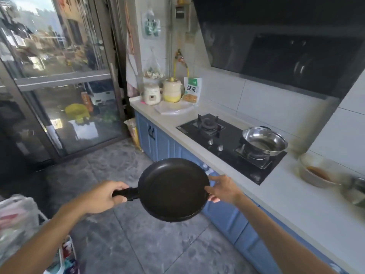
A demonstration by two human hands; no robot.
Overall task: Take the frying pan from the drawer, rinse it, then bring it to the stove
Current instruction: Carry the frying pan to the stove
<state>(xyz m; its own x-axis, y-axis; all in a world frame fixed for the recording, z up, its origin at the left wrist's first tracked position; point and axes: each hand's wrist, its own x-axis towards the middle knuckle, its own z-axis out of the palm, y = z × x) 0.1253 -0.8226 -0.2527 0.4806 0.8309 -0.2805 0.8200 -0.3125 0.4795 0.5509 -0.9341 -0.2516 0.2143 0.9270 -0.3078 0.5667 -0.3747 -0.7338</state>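
Two hands hold the round black frying pan point(173, 188) level over the grey floor point(158, 244), my left hand point(102, 196) wrapped round its handle point(129, 193), my right hand point(222, 189) pinching the opposite rim, the side nearer the black glass gas stove point(231, 135) ahead and rightward.

Home kitchen, gas stove point(231, 143), range hood point(286, 52), blue cabinets point(162, 143), tiled wall point(262, 99)

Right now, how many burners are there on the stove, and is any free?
2. On the stove, the far burner is bare; the near burner carries a steel pot. None seems hidden.
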